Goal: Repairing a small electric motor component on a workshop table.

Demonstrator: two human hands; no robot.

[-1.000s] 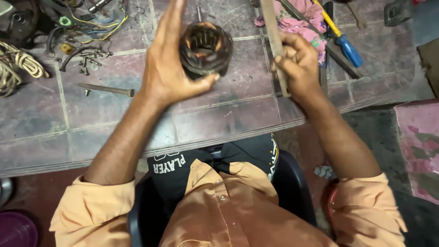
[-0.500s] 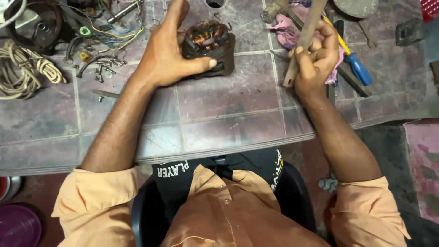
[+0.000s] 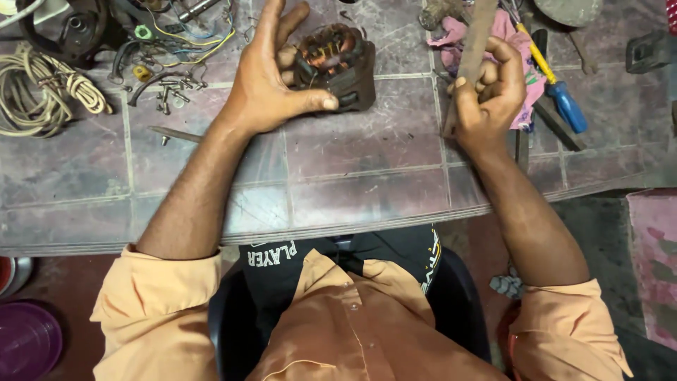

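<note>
On the tiled bench (image 3: 367, 197), the left hand (image 3: 264, 88) now clamps the motor core (image 3: 337, 65) flat on its side rather than lifted. The right hand (image 3: 486, 99) stays fisted around what looks like a wooden stick (image 3: 477, 39), raised beside it, near the blue-handled screwdriver (image 3: 560, 95).

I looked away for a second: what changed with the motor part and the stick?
The left hand tipped the dark round copper-wound motor stator from facing up onto its side on the grey tiled table. The right hand raised the flat wooden stick more upright. Both grips stayed.
</note>
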